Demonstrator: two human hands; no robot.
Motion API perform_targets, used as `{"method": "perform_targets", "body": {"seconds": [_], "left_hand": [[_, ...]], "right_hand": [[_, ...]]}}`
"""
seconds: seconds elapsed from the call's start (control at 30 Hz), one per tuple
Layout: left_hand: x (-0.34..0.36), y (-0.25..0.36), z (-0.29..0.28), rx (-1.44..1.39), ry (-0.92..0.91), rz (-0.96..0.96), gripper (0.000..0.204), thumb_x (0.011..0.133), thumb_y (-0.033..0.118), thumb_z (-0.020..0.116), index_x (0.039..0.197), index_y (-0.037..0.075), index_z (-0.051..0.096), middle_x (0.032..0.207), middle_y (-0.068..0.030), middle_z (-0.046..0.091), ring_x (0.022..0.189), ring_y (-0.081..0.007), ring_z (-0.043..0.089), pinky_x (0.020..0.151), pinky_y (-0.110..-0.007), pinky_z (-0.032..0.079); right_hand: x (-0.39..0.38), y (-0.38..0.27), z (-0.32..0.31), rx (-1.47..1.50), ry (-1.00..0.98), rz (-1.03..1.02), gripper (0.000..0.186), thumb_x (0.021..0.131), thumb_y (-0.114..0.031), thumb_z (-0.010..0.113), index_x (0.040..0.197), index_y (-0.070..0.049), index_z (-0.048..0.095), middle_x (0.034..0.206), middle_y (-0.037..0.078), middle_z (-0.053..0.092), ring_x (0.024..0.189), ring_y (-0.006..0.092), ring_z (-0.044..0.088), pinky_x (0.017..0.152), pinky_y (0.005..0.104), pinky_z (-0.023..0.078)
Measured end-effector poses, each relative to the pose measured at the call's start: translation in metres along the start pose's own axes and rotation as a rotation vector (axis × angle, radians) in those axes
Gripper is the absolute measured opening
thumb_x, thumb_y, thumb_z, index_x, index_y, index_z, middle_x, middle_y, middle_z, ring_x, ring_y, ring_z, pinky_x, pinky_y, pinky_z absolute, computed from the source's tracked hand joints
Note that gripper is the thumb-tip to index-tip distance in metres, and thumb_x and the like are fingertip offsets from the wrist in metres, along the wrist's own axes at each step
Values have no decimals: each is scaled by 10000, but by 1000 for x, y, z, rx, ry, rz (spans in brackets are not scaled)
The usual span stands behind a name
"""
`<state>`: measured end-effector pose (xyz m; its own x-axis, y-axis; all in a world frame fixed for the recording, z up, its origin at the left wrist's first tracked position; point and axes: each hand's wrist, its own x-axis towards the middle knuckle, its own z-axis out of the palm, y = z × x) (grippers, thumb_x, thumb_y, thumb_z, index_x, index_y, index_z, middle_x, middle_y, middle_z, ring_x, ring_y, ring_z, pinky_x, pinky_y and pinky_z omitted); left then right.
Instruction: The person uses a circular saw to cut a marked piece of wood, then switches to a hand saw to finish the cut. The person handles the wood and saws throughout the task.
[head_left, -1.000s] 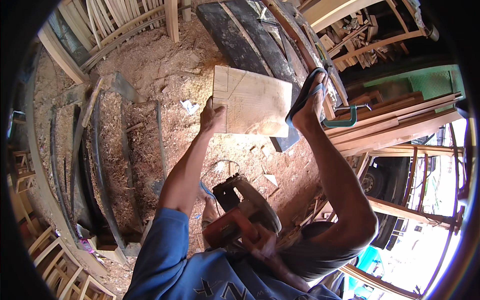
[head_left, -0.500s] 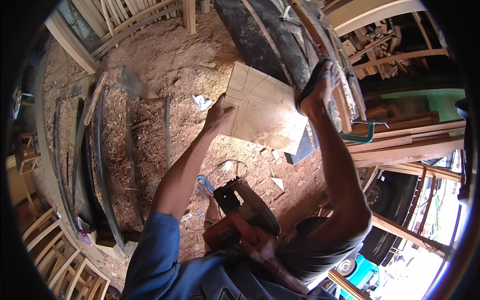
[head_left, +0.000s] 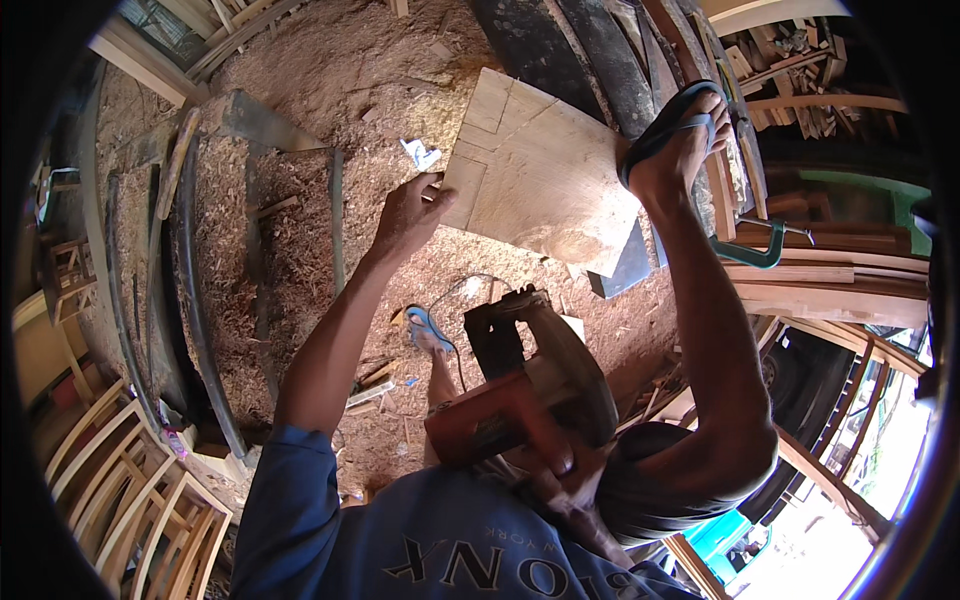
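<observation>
My left hand point(head_left: 410, 215) grips the left edge of a square, light wooden board point(head_left: 535, 165), which has pencilled lines on it. The board rests tilted on a dark, worn bench point(head_left: 520, 40), and my right foot point(head_left: 680, 140) in a flip-flop presses by its right corner. My right hand point(head_left: 565, 470) holds an orange power saw point(head_left: 470, 420) with a dark base, low in front of my body. The saw's cord loops over the floor, near my left foot point(head_left: 430, 330) in a blue sandal.
Dusty dark metal bars point(head_left: 185, 290) lie at the left. A green clamp point(head_left: 760, 250) is on the bench's right end, beside stacked planks point(head_left: 820, 290). Curved wooden pieces point(head_left: 150, 510) are at lower left, scrap wood point(head_left: 785, 70) at upper right, and shavings point(head_left: 300, 90) cover the floor.
The board, my left hand and my right foot have shifted up in the view. The saw in my right hand has moved up and to the right, and the board has tilted clockwise.
</observation>
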<state>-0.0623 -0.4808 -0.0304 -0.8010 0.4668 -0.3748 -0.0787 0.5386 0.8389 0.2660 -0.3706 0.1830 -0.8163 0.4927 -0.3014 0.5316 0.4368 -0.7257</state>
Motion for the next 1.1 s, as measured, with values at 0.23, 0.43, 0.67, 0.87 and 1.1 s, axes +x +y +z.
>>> {"method": "perform_targets", "body": {"seconds": [0.23, 0.43, 0.67, 0.87, 1.1], "left_hand": [[-18, 31, -39, 72, 97, 150, 315, 965, 280, 682, 1121, 7, 699, 980, -148, 737, 856, -204, 690, 757, -330, 550], [-70, 95, -91, -41, 145, 128, 267, 994, 267, 649, 1103, 30, 703, 1009, -105, 738, 868, -180, 682, 744, -319, 549], [-188, 50, -74, -135, 85, -248, 736, 837, 489, 790, 1330, -1, 550, 1250, -194, 630, 1169, -299, 618, 861, -420, 567], [-227, 34, 10, -504, 206, -197, 902, 697, 385, 916, 1386, 3, 477, 1276, -211, 573, 1174, -326, 608, 924, -425, 539], [-222, 34, 25, -365, 386, -160, 772, 685, 407, 911, 1251, 12, 564, 1103, -184, 637, 959, -323, 678, 821, -427, 550]], "right_hand": [[11, -9, 14, 0, -27, -11, 320, 787, -204, 758, 1026, -13, 662, 802, 152, 665, 689, 263, 661, 657, 407, 542], [13, -9, 30, 31, -53, 20, 378, 798, -220, 760, 1077, 6, 642, 866, 167, 671, 730, 250, 653, 697, 407, 544], [138, -28, 28, 146, 228, -120, 536, 885, -361, 588, 1282, -26, 453, 1171, 111, 463, 1020, 203, 439, 895, 375, 357], [384, -18, 11, 502, 531, -437, 781, 1044, -622, 240, 1622, -115, 101, 1698, -22, 40, 1545, 124, 20, 1237, 310, -22], [400, 38, -26, -544, 494, -745, 775, 855, -431, 506, 1455, -12, 251, 1385, 76, 233, 1269, 190, 235, 1083, 363, 175]]}}
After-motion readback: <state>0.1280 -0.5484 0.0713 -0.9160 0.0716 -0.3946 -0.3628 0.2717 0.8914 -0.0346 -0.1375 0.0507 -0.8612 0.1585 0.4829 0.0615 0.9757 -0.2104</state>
